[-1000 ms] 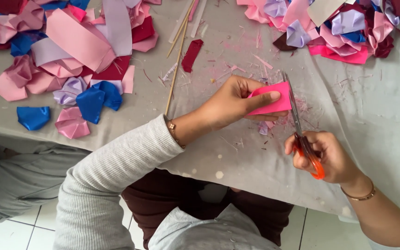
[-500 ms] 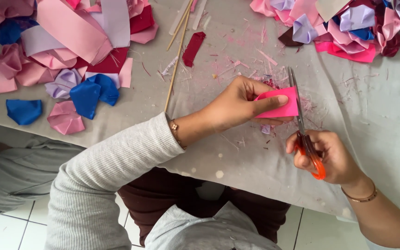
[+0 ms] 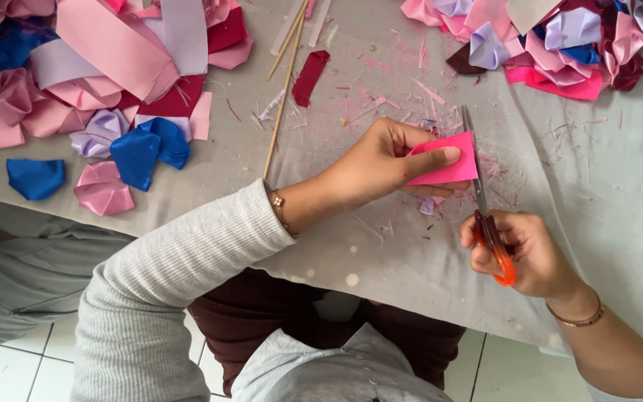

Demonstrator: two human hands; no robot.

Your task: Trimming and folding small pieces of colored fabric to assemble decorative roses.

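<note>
The pink piece (image 3: 448, 165) was pinched in the left hand (image 3: 381, 165) just above the tabletop (image 3: 604, 186). The scissors (image 3: 485, 216), gripped by the right hand (image 3: 522, 253), had been brought against its right edge since a second earlier, blades nearly closed.

Grey cloth-covered table (image 3: 604, 193), white tiled floor (image 3: 9, 372)

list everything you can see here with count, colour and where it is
pink paper piece: one, hot pink, pinched in left hand, at the scissors' blades
scissors: one, orange handles, in right hand
wooden sticks: two or more, tan, top centre
dark red strip: one, beside the sticks
ribbon pile: many, pink, lilac, blue, red, top left
petal pile: many, pink, lilac, maroon, top right
tablecloth: one, grey, scrap-littered
left hand: holds paper
right hand: in scissor handles
</note>
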